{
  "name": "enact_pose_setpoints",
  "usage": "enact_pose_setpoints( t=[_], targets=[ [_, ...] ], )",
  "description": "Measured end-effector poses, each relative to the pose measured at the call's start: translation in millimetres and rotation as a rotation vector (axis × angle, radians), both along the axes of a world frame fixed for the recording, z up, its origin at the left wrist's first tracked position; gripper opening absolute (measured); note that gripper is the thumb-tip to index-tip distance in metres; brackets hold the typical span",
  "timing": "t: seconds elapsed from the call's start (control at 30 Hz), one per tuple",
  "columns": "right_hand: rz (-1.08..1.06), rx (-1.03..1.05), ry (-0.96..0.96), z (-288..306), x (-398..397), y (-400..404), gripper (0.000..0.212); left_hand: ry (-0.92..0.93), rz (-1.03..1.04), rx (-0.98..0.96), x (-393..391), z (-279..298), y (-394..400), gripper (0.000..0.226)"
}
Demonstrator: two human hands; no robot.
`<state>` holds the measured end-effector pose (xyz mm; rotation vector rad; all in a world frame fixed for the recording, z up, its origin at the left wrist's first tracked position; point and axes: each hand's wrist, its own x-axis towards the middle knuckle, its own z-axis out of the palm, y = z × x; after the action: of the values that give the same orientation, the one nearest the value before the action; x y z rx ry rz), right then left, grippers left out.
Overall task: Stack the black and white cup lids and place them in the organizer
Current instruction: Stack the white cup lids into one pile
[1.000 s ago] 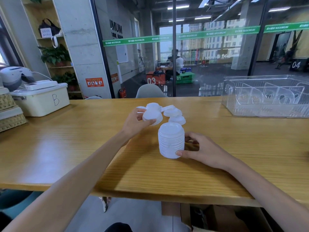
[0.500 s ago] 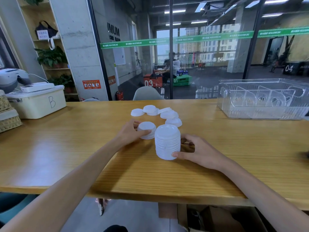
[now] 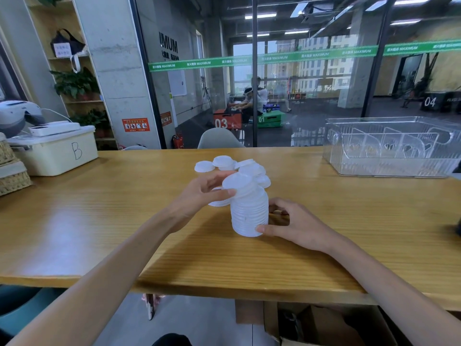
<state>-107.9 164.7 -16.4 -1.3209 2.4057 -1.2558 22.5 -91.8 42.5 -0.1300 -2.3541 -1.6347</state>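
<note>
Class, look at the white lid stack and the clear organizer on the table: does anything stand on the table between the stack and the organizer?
Nothing visible does. The lid stack stands mid-table, steadied by the right hand; bare wood runs from it to the clear organizer at the far right. The loose lids lie behind the stack, off that path.

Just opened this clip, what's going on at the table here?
A person is stacking white cup lids. The left hand is setting a lid onto the stack, which the right hand steadies at its base. More loose lids lie behind it. The clear organizer sits far right, no stack visible in it.
</note>
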Motion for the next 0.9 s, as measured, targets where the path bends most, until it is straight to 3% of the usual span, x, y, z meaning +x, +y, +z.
enact_pose_setpoints(
  t=[0.3, 0.9],
  targets=[
    [-0.002, 0.007, 0.005, 0.4, -1.3, -0.7, 0.056, -0.042, -0.081, -0.103, 0.0, 4.2, 8.7, 0.054],
    [-0.013, 0.011, 0.006, 1.4, 0.4, -0.8, 0.057, 0.022, 0.041, -0.056, -8.3, -13.6, 23.5, 0.046]
  ],
)
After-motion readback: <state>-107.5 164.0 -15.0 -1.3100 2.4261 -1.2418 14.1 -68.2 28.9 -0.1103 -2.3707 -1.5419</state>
